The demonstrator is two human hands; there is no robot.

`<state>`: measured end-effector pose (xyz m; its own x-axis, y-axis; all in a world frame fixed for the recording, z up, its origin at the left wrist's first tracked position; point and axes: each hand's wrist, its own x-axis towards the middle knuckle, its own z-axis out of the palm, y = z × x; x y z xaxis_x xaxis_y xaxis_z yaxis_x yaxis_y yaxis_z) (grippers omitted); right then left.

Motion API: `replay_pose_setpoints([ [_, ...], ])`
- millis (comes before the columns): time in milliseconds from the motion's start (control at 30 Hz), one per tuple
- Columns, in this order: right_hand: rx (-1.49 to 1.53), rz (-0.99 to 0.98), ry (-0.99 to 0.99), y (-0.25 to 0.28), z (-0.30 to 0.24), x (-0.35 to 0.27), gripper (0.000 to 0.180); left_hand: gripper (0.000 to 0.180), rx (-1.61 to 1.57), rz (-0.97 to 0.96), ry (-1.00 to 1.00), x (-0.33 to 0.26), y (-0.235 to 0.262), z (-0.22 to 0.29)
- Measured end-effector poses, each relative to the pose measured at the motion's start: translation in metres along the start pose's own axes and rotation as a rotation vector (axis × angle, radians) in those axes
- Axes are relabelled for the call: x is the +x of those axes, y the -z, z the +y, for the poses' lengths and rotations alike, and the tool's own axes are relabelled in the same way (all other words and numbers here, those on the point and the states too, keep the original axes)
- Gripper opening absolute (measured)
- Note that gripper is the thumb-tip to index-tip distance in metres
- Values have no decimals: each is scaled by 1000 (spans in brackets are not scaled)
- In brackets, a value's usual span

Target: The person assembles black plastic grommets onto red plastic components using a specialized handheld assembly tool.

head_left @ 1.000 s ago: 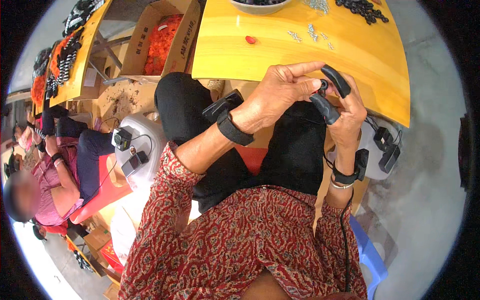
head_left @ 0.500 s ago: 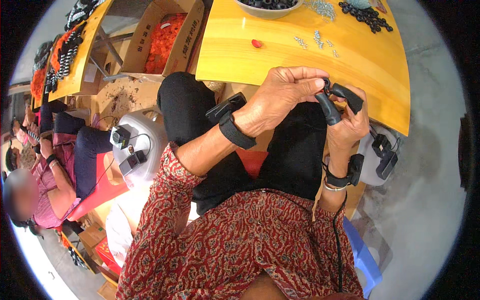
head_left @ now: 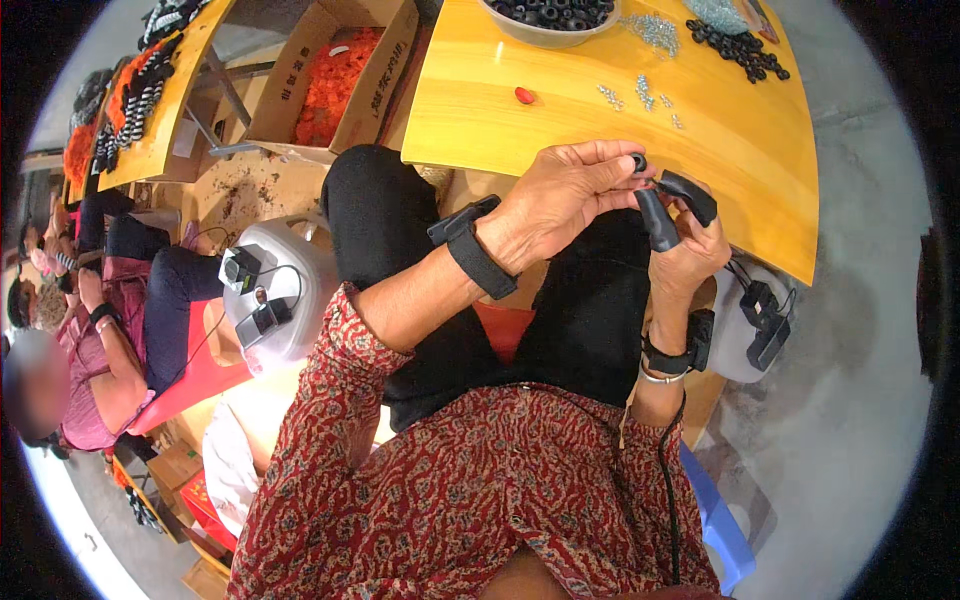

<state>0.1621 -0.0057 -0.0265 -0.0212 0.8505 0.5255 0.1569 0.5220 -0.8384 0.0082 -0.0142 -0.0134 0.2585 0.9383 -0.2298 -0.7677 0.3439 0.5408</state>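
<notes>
My left hand (head_left: 565, 195) and my right hand (head_left: 690, 240) meet just below the near edge of the yellow table (head_left: 600, 130). Between their fingertips sits a small black ring (head_left: 639, 161), pinched by the left thumb and fingers. Two right-hand fingers wear black rubber finger covers (head_left: 672, 205) and touch the ring from the right. Each wrist carries a black band with a small device. On the table beyond lie small silver screws (head_left: 640, 95), a pile of black rings (head_left: 740, 48), a bowl of black rings (head_left: 550, 18) and a small red piece (head_left: 524, 95).
A cardboard box of orange parts (head_left: 330, 75) stands to the left of the table. A grey container (head_left: 275, 295) with black devices sits by my left knee. Another person (head_left: 100, 350) sits at far left by a second yellow table (head_left: 150, 90).
Both hands have lifted slightly toward the table edge while staying together. The small black ring now shows at the left fingertips.
</notes>
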Motion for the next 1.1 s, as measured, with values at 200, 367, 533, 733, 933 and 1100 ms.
replay_pose_setpoints([
  [200, 81, 68, -237, 1, 2, 13, 27, 25, -78, 50, -52, 0, 6, 10],
  [367, -37, -58, -313, -15, 18, 31, 19, 27, -64, 147, -126, -2, 9, 19],
  [533, -421, -143, 18, -34, 11, 44, 18, 28, -79, 172, -189, 0, 15, 24],
  [733, -623, -194, 122, -37, 10, 44, 19, 26, -75, 183, -249, 0, 19, 31],
  [933, -549, -218, 123, -32, 11, 43, 22, 27, -81, 171, -265, -1, 19, 34],
  [1100, -510, -209, 102, -25, 12, 43, 23, 29, -99, 156, -266, -1, 15, 38],
])
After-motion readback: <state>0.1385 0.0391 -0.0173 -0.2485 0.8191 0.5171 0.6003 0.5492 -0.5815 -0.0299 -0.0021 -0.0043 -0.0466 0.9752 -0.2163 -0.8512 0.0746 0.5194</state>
